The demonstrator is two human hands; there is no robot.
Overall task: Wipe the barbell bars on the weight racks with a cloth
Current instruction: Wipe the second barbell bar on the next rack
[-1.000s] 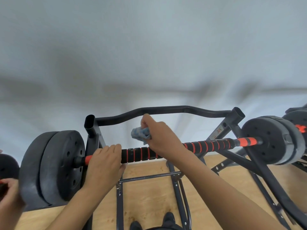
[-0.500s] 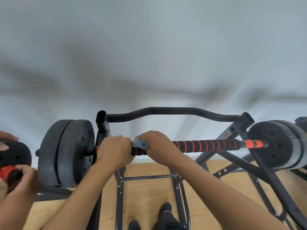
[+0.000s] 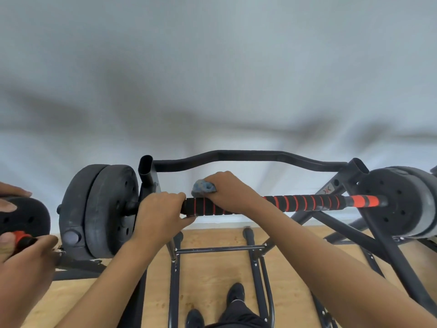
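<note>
A barbell bar [image 3: 307,203] with black and red ringed grip lies across a black weight rack [image 3: 248,156]. Black plates [image 3: 101,209] sit on its left end and more plates [image 3: 402,200] on its right end. My left hand [image 3: 160,216] grips the bar near the left rack post. Just to its right, my right hand [image 3: 229,192] holds a crumpled blue cloth [image 3: 203,187] against the bar, part of the cloth sticking out above my fingers.
At the left edge another person's hands [image 3: 21,252] hold a second barbell with a black plate [image 3: 26,218]. The rack's legs and crossbars [image 3: 220,249] stand on a wooden floor. My shoes [image 3: 234,294] are between them. A pale wall is behind.
The view has shifted, so the rack sits further right in frame. My right hand with the cloth slid left to my left hand, then lifted slightly with a small gap between them.
</note>
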